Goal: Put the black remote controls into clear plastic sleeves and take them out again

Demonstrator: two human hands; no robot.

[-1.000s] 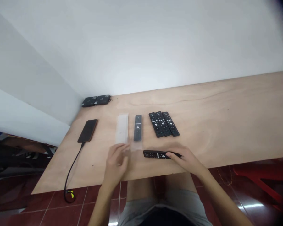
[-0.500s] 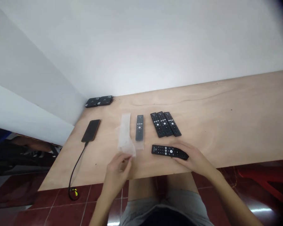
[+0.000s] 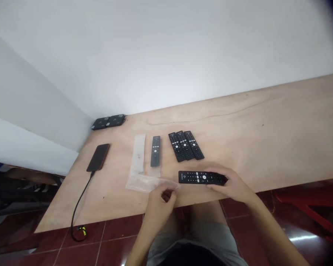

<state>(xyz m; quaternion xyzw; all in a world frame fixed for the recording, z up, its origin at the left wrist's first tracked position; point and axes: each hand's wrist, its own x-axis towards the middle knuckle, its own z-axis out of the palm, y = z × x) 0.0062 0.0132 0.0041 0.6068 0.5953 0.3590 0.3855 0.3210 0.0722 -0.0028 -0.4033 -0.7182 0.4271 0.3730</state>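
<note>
My left hand [image 3: 161,199] pinches the right end of a thin translucent plastic sleeve [image 3: 144,183], which lies sideways near the table's front edge. My right hand [image 3: 233,184] grips the lower end of a black remote control [image 3: 195,177], its keys facing up and its top end pointing left at the sleeve's end. Farther back lies a second remote [image 3: 155,150] inside a clear sleeve. Left of it another empty-looking plastic sleeve [image 3: 139,153] is spread flat. Three bare black remotes [image 3: 185,145] rest side by side, just beyond the held one.
A smartphone [image 3: 98,157] lies at the left with a black cable [image 3: 81,205] hanging over the edge of the wooden table [image 3: 252,140]. Two flat black boxes [image 3: 115,120] sit in the back corner by the wall. A red stool [image 3: 305,207] stands below, at the right.
My left hand has moved right, drawing one sleeve out sideways toward the held remote. My right hand keeps its hold on the remote. The whole view has shifted slightly.
</note>
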